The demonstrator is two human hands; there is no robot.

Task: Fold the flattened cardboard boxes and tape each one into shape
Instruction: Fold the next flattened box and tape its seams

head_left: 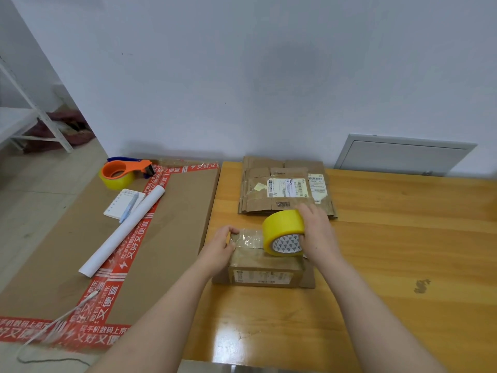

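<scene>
On the wooden table, the right hand grips the yellow tape roll atop the small cardboard box — the left hand pinches the clear tape strip against the box's left edge.

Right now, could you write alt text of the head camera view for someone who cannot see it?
On a wooden table, a person's right hand holds a yellow tape roll on a small cardboard box while the left hand presses the clear tape's end onto the box's left edge. Flattened cardboard boxes lie stacked behind; an orange tape dispenser sits on a large carton to the left.
</scene>
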